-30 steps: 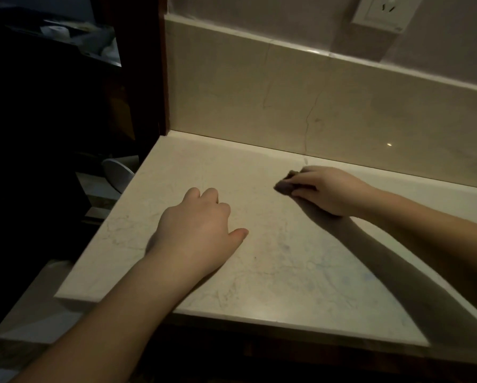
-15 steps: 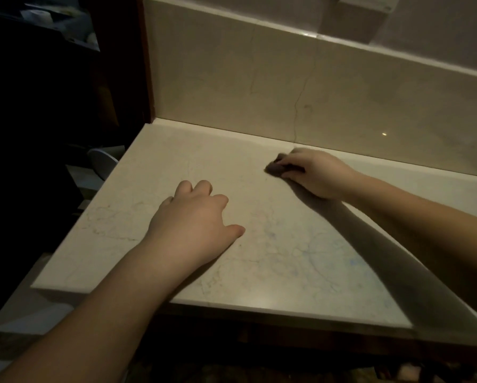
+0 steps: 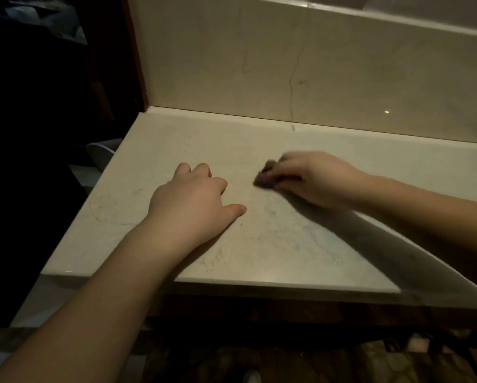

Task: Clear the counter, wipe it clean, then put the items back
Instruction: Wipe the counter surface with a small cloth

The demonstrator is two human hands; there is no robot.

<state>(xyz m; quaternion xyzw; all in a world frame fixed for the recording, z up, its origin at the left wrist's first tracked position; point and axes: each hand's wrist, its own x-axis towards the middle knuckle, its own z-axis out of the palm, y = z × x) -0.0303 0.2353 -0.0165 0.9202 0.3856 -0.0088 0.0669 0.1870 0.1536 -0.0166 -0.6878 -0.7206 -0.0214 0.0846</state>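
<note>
Two bare hands are on our pale marble desk (image 3: 259,139), which fills the middle of the frame under dim light. Our right hand (image 3: 317,181), at centre right, presses a small dark cloth (image 3: 265,178) flat against the stone; its fingers (image 3: 287,165) curl down over the cloth and grip it, and both hand and cloth are blurred. Only the left end of the cloth shows past the fingertips. Our left hand (image 3: 190,200), just left of centre, rests palm down on the desk near the cloth but apart from it, the fingers loosely bent and holding nothing, the thumb stretched toward the right. A low stone backsplash (image 3: 259,64) rises along the upper edge of the desk. At the dark left edge of the frame, a pale rounded object (image 3: 102,156) sits below desk level; we cannot tell what it is.
</note>
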